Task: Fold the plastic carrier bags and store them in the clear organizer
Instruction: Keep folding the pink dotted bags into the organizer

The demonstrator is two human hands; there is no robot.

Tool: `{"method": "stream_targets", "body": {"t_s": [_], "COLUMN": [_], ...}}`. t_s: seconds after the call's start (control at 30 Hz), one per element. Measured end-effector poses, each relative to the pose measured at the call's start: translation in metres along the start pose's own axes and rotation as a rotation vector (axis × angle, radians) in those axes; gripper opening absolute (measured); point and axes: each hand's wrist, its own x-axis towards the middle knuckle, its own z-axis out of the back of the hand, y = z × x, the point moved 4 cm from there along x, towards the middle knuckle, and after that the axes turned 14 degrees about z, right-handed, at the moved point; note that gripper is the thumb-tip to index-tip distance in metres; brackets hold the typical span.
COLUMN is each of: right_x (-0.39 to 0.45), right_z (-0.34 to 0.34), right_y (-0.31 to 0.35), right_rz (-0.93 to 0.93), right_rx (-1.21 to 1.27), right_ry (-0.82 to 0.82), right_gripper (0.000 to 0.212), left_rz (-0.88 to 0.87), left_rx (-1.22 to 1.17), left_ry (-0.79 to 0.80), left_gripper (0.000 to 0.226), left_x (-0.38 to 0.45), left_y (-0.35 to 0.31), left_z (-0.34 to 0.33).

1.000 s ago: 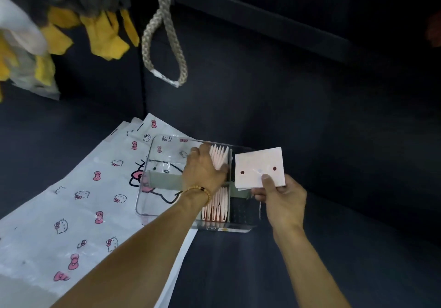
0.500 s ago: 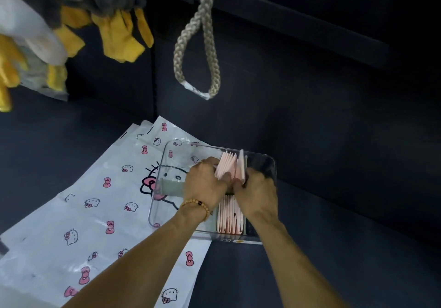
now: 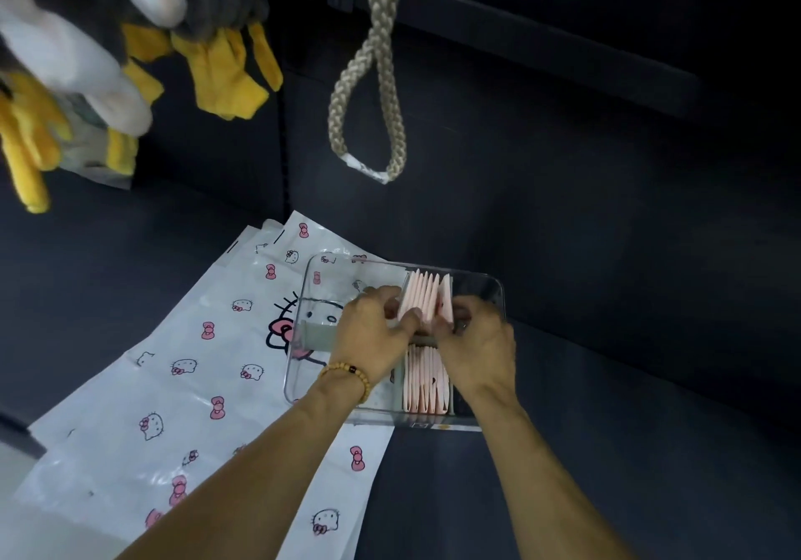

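Observation:
A clear organizer [image 3: 494, 286] sits on the dark surface, partly on a stack of flat white carrier bags [image 3: 182, 386] printed with cat faces and pink bows. Inside it, folded pink-white bags [image 3: 422, 295] stand upright in a far row, with a second row [image 3: 427, 386] nearer me. My left hand [image 3: 372, 334] holds the left side of the far row, thumb against the bags. My right hand [image 3: 474, 342] pinches the rightmost folded bag [image 3: 445, 306], which stands in the row.
A braided rope loop [image 3: 368, 117] hangs above the organizer. Yellow and white gloves [image 3: 86, 74] hang at the upper left. A dark wall with a rail runs behind. Dark surface lies to the right of the organizer.
One second ago my right hand held a folded bag beside the organizer. It has since moved the bag into the far row, and both hands now close on that row.

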Motion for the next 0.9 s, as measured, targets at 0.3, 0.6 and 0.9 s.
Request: {"method": "stream_targets", "body": {"t_s": [0.3,0.6,0.9], "right_x": [-0.061,-0.064,-0.122], "right_z": [0.017,0.041,0.162], "right_y": [-0.04,-0.075,-0.193], "right_rz": [-0.228,-0.381,-0.586], "right_rx": [-0.107,0.093,0.053], "right_ry": [-0.19,-0.279,-0.416], "right_gripper": [0.029,0.017,0.018], "left_rz": [0.179,0.195,0.061], "left_rx": [-0.042,-0.046,-0.144], "left_ry": [-0.32,-0.252,0.076], "left_gripper": [0.029,0.019,0.022], "left_x": [-0.047,-0.044,-0.072], "left_y": [0.073,0.072,-0.015], "left_z": [0.067,0.061,-0.081]}}
